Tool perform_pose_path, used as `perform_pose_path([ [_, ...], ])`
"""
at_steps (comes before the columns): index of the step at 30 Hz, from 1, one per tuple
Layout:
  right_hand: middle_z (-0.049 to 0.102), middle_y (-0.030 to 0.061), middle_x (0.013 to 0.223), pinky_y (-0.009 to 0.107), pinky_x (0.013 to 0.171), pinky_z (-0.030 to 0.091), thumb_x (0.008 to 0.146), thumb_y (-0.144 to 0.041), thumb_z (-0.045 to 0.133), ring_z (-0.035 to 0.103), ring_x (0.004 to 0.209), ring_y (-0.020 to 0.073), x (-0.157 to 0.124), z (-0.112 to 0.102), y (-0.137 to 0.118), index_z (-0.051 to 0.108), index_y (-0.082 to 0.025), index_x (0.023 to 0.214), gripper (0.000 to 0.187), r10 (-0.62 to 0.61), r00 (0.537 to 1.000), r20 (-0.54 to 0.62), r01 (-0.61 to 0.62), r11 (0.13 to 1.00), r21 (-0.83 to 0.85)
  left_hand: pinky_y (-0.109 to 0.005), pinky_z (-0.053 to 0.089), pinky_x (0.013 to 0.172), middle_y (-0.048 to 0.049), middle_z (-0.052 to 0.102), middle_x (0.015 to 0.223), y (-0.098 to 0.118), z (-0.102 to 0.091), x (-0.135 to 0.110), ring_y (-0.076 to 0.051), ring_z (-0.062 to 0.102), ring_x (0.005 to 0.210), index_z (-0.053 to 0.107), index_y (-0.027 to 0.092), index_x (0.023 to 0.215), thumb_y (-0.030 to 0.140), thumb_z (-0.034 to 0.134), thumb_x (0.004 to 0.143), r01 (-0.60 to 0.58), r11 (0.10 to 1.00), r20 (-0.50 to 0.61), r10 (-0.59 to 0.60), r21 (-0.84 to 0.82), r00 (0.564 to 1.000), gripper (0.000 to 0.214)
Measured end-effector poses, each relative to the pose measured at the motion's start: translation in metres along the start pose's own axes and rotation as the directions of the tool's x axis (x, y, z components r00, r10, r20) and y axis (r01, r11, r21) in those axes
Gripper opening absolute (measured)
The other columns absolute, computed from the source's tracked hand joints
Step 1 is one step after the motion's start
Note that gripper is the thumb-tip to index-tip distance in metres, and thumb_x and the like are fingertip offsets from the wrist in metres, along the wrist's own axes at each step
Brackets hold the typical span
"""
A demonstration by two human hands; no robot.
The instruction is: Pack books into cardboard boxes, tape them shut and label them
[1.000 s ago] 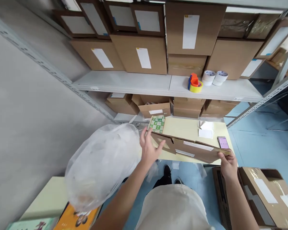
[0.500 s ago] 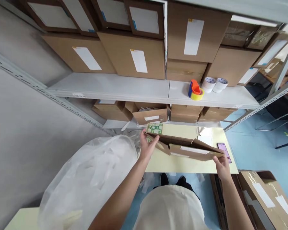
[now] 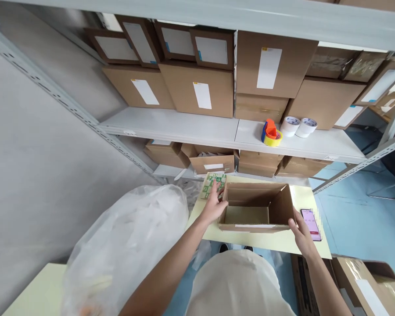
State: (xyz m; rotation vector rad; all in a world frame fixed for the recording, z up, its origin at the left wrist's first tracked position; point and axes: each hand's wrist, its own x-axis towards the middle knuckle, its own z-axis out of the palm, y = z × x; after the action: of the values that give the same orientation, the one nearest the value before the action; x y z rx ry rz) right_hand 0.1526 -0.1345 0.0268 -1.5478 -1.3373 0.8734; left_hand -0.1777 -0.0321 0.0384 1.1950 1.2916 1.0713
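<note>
An open brown cardboard box (image 3: 255, 207) stands upright on a pale yellow table (image 3: 266, 240), its inside empty. My left hand (image 3: 214, 205) grips the box's left wall, fingers curled over the edge. My right hand (image 3: 299, 231) presses the box's right front corner, fingers closed on it. A green and white patterned card (image 3: 213, 183) lies just behind my left hand. A phone (image 3: 311, 218) with a pink screen lies right of the box, beside my right hand.
A big clear plastic bag (image 3: 125, 245) bulges at my left. Metal shelves (image 3: 230, 134) behind the table hold several labelled cartons, a coloured tape dispenser (image 3: 270, 132) and two white tape rolls (image 3: 298, 126). An open carton (image 3: 365, 281) sits on the blue floor at right.
The flattened cardboard I held tilted above the table has been opened into a box and now stands on the table. Both hands moved down with it.
</note>
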Motion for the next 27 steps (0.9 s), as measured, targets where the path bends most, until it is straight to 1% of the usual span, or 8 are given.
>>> perform_pose_path([
  [3,0.04,0.0076,0.155,0.053,0.113,0.039,0.093,-0.061,0.045,0.036,0.144,0.0329,0.0,-0.003,0.002,0.035,-0.033,0.152,0.066,-0.057,0.998,0.028,0.06,0.992,-0.107,-0.044,0.046,0.106,-0.0177,0.043,0.151,0.003,0.002,0.001,-0.031,0.044,0.139,0.036,0.021,0.146,0.026,0.071,0.073,-0.054,0.998,0.007,0.054,-0.014,0.998,0.081],
  [6,0.033,0.0074,0.16,0.055,0.108,0.044,0.09,-0.065,0.047,0.035,0.144,0.0356,-0.002,-0.004,0.002,0.03,-0.036,0.153,0.072,-0.137,0.985,0.107,0.152,0.978,-0.141,-0.05,0.037,0.114,-0.0165,0.055,0.142,0.001,-0.014,-0.011,-0.034,0.046,0.137,0.053,0.018,0.135,0.054,0.067,0.081,-0.143,0.986,0.164,0.155,-0.084,0.974,0.067],
  [8,0.029,0.0069,0.162,0.058,0.112,0.039,0.086,-0.067,0.053,0.03,0.146,0.0366,-0.003,-0.007,0.002,0.028,-0.036,0.154,0.078,-0.2,0.96,0.197,0.228,0.965,-0.13,-0.052,0.029,0.119,-0.0161,0.049,0.149,-0.004,-0.03,-0.027,-0.037,0.038,0.142,0.051,0.019,0.141,0.073,0.058,0.079,-0.22,0.97,0.286,0.24,-0.1,0.927,0.082],
  [11,0.027,0.0068,0.162,0.06,0.116,0.031,0.083,-0.063,0.062,0.024,0.149,0.0362,-0.001,-0.014,0.002,0.029,-0.034,0.154,0.083,-0.223,0.907,0.357,0.276,0.955,-0.106,-0.056,0.018,0.122,-0.016,0.032,0.159,-0.014,-0.045,-0.048,-0.041,0.023,0.148,0.035,0.018,0.153,0.087,0.056,0.065,-0.342,0.939,0.414,0.302,0.024,0.859,0.114],
  [15,0.027,0.009,0.161,0.061,0.118,0.027,0.082,-0.06,0.066,0.021,0.149,0.0366,0.01,-0.017,0.005,0.037,-0.029,0.151,0.081,-0.201,0.86,0.469,0.28,0.955,-0.103,-0.057,0.016,0.122,-0.0161,0.017,0.164,-0.022,-0.046,-0.053,-0.042,0.016,0.149,0.014,0.019,0.158,0.084,0.066,0.057,-0.473,0.849,0.497,0.314,0.234,0.809,0.131],
  [18,0.03,0.0104,0.16,0.062,0.118,0.024,0.082,-0.062,0.064,0.021,0.148,0.0372,0.023,-0.012,0.006,0.042,-0.026,0.148,0.079,-0.218,0.86,0.461,0.29,0.953,-0.091,-0.056,0.02,0.121,-0.0177,0.017,0.163,-0.023,-0.041,-0.042,-0.041,0.017,0.149,0.011,0.018,0.158,0.083,0.066,0.059,-0.504,0.814,0.485,0.329,0.29,0.81,0.131],
  [24,0.038,0.0114,0.156,0.06,0.119,0.024,0.081,-0.068,0.061,0.029,0.146,0.0378,0.047,0.005,-0.002,0.055,-0.024,0.14,0.073,-0.235,0.837,0.494,0.282,0.959,-0.021,-0.059,0.018,0.119,-0.0154,0.032,0.158,-0.019,-0.039,-0.024,-0.039,0.023,0.148,0.049,0.025,0.145,0.068,0.076,0.064,-0.571,0.74,0.577,0.307,0.356,0.757,0.095],
  [27,0.048,0.0119,0.15,0.06,0.117,0.03,0.081,-0.066,0.061,0.038,0.142,0.038,0.051,0.01,-0.003,0.064,-0.025,0.131,0.065,-0.223,0.862,0.455,0.242,0.97,0.016,-0.057,0.025,0.118,-0.0137,0.048,0.149,-0.017,-0.041,-0.022,-0.035,0.035,0.144,0.059,0.026,0.136,0.057,0.073,0.074,-0.461,0.823,0.506,0.257,0.333,0.824,0.071],
])
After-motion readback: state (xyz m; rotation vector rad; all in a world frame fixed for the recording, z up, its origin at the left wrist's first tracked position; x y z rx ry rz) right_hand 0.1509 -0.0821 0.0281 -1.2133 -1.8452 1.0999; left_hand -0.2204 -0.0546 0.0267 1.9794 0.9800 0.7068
